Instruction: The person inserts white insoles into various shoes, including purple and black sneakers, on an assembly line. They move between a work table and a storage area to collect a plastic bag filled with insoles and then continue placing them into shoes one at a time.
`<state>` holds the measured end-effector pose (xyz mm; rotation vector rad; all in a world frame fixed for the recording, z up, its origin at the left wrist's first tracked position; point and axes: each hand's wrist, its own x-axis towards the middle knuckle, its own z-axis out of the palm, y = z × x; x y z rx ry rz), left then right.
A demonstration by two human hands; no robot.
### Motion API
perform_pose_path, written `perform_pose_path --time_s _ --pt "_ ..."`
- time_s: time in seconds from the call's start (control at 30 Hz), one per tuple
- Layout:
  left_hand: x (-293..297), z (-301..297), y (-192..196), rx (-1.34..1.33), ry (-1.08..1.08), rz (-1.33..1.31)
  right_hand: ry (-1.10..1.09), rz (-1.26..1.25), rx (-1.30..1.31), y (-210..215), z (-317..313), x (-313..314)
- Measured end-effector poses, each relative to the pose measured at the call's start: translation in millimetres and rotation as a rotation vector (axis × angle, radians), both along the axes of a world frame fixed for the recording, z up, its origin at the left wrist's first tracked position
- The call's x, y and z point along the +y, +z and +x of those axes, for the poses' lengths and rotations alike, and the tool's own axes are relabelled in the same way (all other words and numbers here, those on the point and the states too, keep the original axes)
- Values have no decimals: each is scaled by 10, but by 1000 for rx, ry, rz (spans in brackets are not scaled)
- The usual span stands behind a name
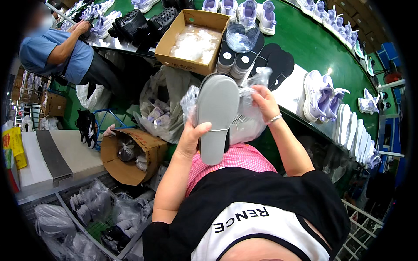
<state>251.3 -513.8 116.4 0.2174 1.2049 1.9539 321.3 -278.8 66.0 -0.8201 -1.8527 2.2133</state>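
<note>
My left hand [190, 138] is closed round a bundle of grey insoles [217, 104], its thumb lying across them. A thin band crosses the bundle near the thumb, and a dark edge shows beneath the top insole. Crumpled clear plastic film [250, 124] hangs behind and beside the insoles. Off to the right, my right hand [264, 103] pinches the upper edge of that plastic. Just beyond on the green worktable lie black insoles [278, 63] with round white labels, partly beneath a clear round container [242, 38].
An open cardboard box [191, 65] of plastic packets sits on the table edge. Lilac-and-white shoes [320, 98] and a row of pale insoles [350, 130] line the right. A cardboard carton [126, 158] and a large plastic bag [163, 93] stand low left. A person [65, 56] works far left.
</note>
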Motion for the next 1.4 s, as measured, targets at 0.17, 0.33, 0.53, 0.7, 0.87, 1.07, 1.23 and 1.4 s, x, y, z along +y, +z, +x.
perform_pose_path --time_s 0.17,0.33,0.53,0.7,0.87,1.07,1.23,1.4 --pt "-73 -133 18 374 -278 -331 72 180 304 571 362 -72" --pt "-28 -143 -30 883 -347 -568 -175 -119 310 671 621 161" --pt "-14 -235 -111 829 -431 -832 255 57 318 1186 820 -188" --pt "-87 -233 -78 455 -261 -479 -3 414 648 957 854 169" --pt "88 -99 91 1082 -670 -1273 678 557 715 1183 760 -25" --pt "193 -241 -541 501 -312 -765 1004 11 720 1318 769 -356" --pt "243 -218 -696 708 143 -699 583 -148 547 1241 870 -390" --pt "-258 -130 -414 107 527 -489 -61 174 233 1480 1079 -120"
